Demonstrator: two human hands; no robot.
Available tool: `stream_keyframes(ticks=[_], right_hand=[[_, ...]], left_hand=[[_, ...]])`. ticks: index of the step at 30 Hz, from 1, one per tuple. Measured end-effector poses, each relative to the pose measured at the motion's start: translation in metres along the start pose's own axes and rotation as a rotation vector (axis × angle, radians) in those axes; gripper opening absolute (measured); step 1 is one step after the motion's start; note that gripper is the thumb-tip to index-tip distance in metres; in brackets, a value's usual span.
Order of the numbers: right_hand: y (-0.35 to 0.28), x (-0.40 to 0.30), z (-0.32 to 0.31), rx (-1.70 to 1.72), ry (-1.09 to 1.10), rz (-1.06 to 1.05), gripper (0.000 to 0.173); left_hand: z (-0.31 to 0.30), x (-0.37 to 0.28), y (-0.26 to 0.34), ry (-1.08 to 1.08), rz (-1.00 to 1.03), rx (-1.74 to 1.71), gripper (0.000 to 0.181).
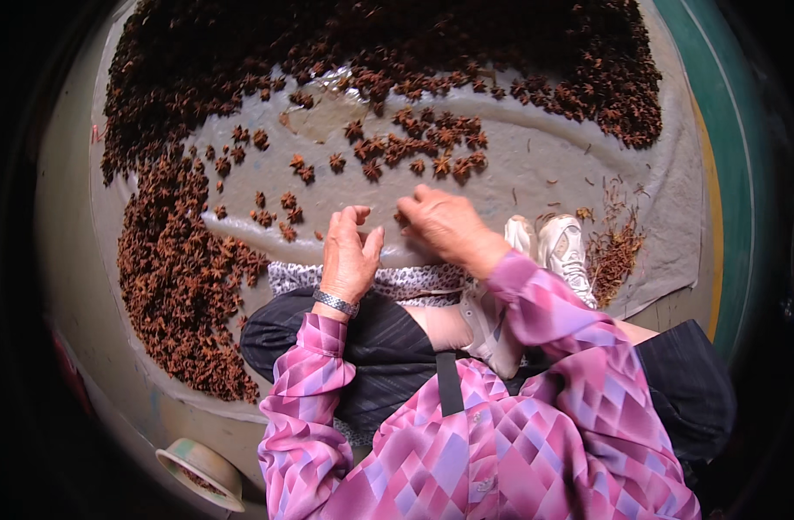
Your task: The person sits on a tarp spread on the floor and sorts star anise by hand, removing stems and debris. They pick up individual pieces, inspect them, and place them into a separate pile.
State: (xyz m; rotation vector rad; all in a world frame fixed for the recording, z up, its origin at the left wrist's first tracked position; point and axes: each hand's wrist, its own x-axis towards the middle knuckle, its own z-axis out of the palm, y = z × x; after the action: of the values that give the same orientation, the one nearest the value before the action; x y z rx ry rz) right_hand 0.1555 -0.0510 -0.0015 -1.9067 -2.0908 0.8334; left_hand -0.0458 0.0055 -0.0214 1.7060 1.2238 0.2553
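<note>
My left hand [351, 250], with a metal watch band at the wrist, hovers over the plastic sheet [520, 162]. Its thumb and fingers are apart, and I see nothing between them. To its right, my right hand [443, 224] has its fingertips closed on a small brown piece of star anise [401, 219], mostly hidden by the fingers. Several loose star anise pods [287, 200] lie just beyond my left hand. A looser cluster of pods [423, 140] is spread out farther ahead of both hands.
A large dark heap of star anise [371, 39] spans the far side; another heap [176, 279] runs down the left. Thin stems [614, 260] are piled beside white shoes [566, 250] at right. A bowl [205, 478] with brown bits stands at lower left.
</note>
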Motion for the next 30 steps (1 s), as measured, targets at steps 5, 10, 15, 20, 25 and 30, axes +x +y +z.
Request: stream_keyframes(ticks=[5,10,15,20,25,30], right_hand=[[-0.007,0.006,-0.008,0.461,0.208,0.018,0.019],[-0.038,-0.009,-0.050,0.587,0.182,-0.004,0.027],[-0.096,-0.027,-0.131,0.381,0.164,-0.275,0.038],[-0.102,-0.038,-0.200,-0.050,0.139,-0.533,0.022],[0.001,-0.124,-0.301,-1.101,-0.315,0.123,0.012],[-0.032,-0.105,-0.281,-0.217,-0.220,-0.063,0.015]], left_hand=[[-0.012,-0.002,0.021,0.016,-0.225,-0.354,0.034],[-0.013,-0.031,0.079,0.046,0.066,-0.333,0.030],[-0.072,-0.053,0.118,-0.328,-0.071,-0.808,0.034],[-0.168,-0.095,0.145,-0.099,-0.025,-0.549,0.036],[-0.233,-0.094,0.086,0.234,0.150,1.145,0.054],[-0.147,0.014,0.143,-0.039,0.361,0.964,0.039]])
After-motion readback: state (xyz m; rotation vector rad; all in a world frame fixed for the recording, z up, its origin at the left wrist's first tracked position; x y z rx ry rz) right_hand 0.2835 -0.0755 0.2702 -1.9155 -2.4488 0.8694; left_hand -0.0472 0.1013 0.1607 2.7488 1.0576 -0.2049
